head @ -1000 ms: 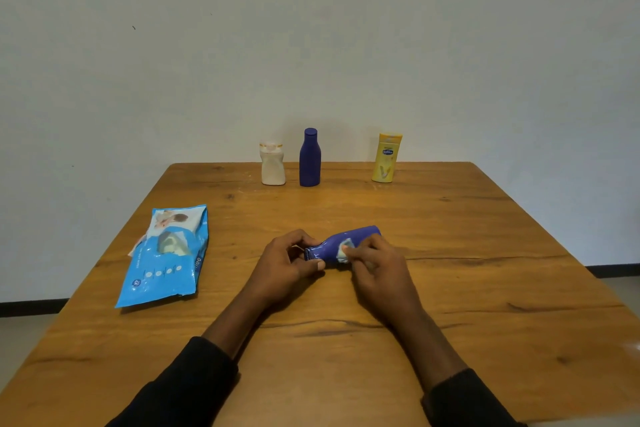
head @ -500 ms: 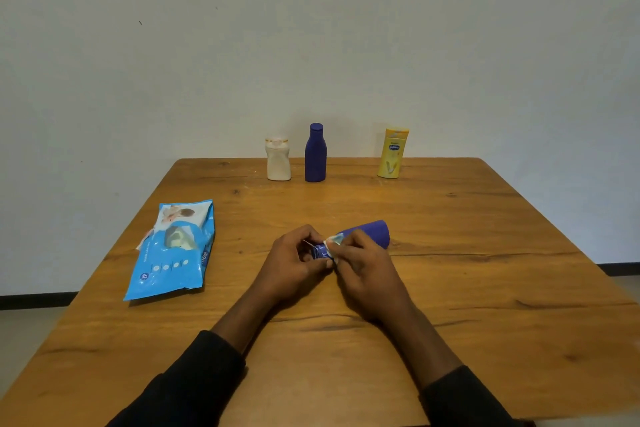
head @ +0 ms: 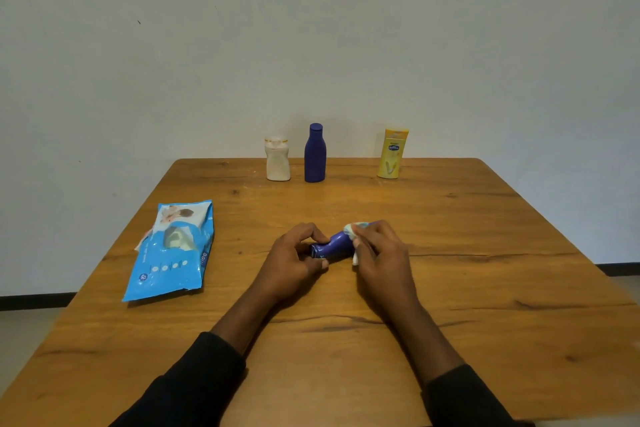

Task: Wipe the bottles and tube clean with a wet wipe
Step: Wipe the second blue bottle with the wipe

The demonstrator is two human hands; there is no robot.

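Note:
A blue tube [head: 331,245] lies across the middle of the wooden table [head: 485,253]. My left hand [head: 294,260] pinches its flat near end between thumb and fingers. My right hand [head: 381,253] grips a crumpled white wet wipe [head: 354,229] wrapped over the tube's far cap end, hiding that end. At the back edge stand a white bottle [head: 277,159], a dark blue bottle [head: 314,153] and a yellow bottle [head: 393,154], all upright.
A light blue pack of wet wipes [head: 171,253] lies flat on the left of the table, its flap showing. A plain wall rises just behind the table's far edge.
My right hand slid the wipe along the tube from near my left hand out to the far cap end. The left hand kept its hold.

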